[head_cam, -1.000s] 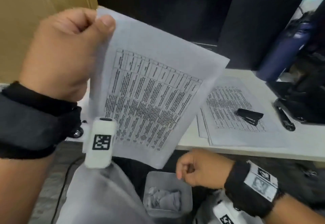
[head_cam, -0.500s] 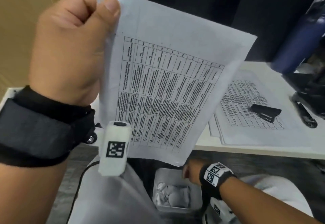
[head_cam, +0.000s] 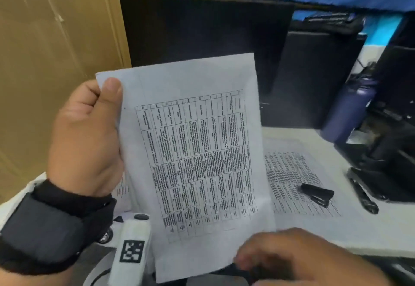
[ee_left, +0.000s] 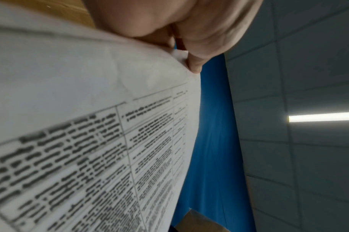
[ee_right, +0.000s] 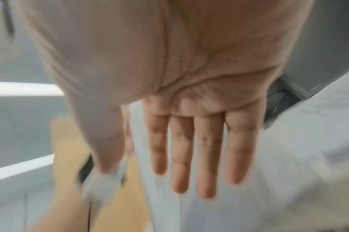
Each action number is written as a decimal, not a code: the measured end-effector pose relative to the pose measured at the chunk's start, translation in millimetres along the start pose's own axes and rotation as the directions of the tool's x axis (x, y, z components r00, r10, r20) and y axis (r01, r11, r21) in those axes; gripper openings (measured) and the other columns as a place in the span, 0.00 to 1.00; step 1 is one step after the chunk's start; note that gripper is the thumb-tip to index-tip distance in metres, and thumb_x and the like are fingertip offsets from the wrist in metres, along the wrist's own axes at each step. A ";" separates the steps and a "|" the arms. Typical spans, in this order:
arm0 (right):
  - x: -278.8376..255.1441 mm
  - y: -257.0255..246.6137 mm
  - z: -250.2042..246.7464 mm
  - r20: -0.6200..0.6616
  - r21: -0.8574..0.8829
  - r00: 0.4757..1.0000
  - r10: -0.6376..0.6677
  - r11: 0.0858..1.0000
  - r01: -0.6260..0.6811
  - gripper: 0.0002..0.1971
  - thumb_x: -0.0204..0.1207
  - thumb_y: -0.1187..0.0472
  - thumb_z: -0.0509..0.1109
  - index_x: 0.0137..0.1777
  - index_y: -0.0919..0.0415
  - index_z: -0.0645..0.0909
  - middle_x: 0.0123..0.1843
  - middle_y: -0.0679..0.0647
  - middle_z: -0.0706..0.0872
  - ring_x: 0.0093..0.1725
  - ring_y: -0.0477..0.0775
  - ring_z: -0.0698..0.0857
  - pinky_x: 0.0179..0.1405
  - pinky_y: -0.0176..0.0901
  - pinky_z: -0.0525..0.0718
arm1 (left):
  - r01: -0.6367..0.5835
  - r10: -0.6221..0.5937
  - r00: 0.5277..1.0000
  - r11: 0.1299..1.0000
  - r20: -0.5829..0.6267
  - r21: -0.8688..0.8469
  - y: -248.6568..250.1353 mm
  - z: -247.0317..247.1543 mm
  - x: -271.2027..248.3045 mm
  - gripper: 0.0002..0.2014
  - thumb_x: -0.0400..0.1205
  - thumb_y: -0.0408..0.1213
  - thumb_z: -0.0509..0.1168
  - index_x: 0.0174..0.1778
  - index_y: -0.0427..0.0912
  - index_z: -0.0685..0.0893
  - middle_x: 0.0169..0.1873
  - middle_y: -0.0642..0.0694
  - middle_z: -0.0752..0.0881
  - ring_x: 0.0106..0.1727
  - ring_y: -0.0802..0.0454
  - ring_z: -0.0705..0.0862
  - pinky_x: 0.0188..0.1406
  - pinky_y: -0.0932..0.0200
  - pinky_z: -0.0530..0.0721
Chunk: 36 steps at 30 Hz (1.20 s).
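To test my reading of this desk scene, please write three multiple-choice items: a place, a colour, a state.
1. The stapler lies: A) on the printed papers on the table; B) on the floor; C) in a drawer.
2. The bottle is: A) red; B) dark blue; C) yellow.
3. The left hand: A) lies flat; B) pinches the sheet; C) hangs idle.
Answers: A, it rests on the stack; B, its body looks dark blue; B, the thumb presses the sheet's corner.
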State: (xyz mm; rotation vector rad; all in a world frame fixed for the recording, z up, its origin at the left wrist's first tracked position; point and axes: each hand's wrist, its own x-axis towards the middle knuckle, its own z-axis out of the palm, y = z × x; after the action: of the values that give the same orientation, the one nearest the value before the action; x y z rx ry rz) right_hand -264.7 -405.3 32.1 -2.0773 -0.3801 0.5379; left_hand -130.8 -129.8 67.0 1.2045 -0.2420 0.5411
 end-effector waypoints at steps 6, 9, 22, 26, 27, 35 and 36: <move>4.6 19.5 -56.5 -0.737 0.110 0.672 -0.074 0.968 0.227 0.32 0.48 0.31 0.86 0.45 0.50 0.83 0.41 0.56 0.87 0.40 0.49 0.86 0.39 0.39 0.84 | -0.036 0.039 0.998 0.997 0.044 -0.073 14.7 24.9 -6.9 0.08 0.89 0.43 0.63 0.46 0.50 0.85 0.39 0.51 0.94 0.41 0.54 0.91 0.44 0.55 0.92; 17.9 28.8 -53.0 -0.747 0.079 0.657 -0.100 0.968 0.238 0.42 0.50 0.29 0.84 0.66 0.35 0.77 0.64 0.38 0.87 0.65 0.41 0.85 0.64 0.48 0.83 | -0.046 0.055 0.990 0.996 0.130 -0.076 24.9 46.1 -16.1 0.06 0.82 0.47 0.66 0.44 0.50 0.85 0.37 0.52 0.94 0.38 0.56 0.91 0.39 0.58 0.93; 8.2 27.6 -70.1 -0.949 0.228 0.299 0.104 0.879 0.419 0.09 0.72 0.54 0.78 0.51 0.51 0.91 0.48 0.44 0.95 0.51 0.52 0.94 0.60 0.64 0.88 | 0.109 -0.275 0.829 0.933 0.486 0.342 0.8 86.6 -43.8 0.18 0.86 0.59 0.62 0.69 0.58 0.83 0.61 0.56 0.93 0.62 0.55 0.92 0.69 0.40 0.87; 11.2 33.6 -66.7 -0.942 0.190 0.332 0.054 0.901 0.391 0.09 0.76 0.58 0.76 0.55 0.49 0.90 0.50 0.41 0.94 0.51 0.45 0.92 0.58 0.61 0.88 | 0.160 -0.353 0.845 0.883 0.401 0.441 -36.8 75.9 -65.8 0.18 0.92 0.34 0.59 0.63 0.65 0.86 0.61 0.56 0.93 0.63 0.53 0.91 0.71 0.37 0.84; 14.7 37.6 -63.1 -0.939 0.162 0.342 0.030 0.917 0.365 0.11 0.77 0.59 0.76 0.58 0.47 0.89 0.52 0.37 0.93 0.51 0.41 0.91 0.59 0.58 0.88 | 0.202 -0.376 0.855 0.876 0.358 0.437 -45.6 73.8 -69.9 0.18 0.92 0.34 0.60 0.62 0.65 0.86 0.60 0.56 0.93 0.62 0.54 0.92 0.71 0.37 0.85; 35.7 66.9 -55.4 -0.926 0.162 0.377 -0.003 0.900 0.406 0.24 0.77 0.83 0.66 0.60 0.52 0.81 0.54 0.47 0.93 0.51 0.43 0.91 0.47 0.29 0.87 | 0.584 -0.611 0.763 0.791 0.209 0.183 -94.5 62.9 -85.1 0.20 0.76 0.20 0.70 0.61 0.42 0.86 0.54 0.40 0.95 0.53 0.47 0.94 0.62 0.46 0.86; 36.2 66.0 -55.7 -0.926 0.181 0.379 0.007 0.886 0.426 0.25 0.77 0.85 0.64 0.60 0.53 0.82 0.54 0.49 0.93 0.51 0.45 0.91 0.48 0.31 0.88 | 0.553 -0.595 0.783 0.799 0.181 0.234 -96.0 63.0 -86.2 0.17 0.80 0.22 0.68 0.60 0.46 0.87 0.53 0.43 0.95 0.56 0.46 0.93 0.67 0.45 0.85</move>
State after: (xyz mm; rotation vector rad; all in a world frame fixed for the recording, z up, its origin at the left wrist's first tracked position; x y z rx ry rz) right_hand -201.3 -462.9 -5.6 -1.5580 0.1362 -0.7055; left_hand -147.7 -235.7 -28.5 1.4327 -0.0238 -0.1377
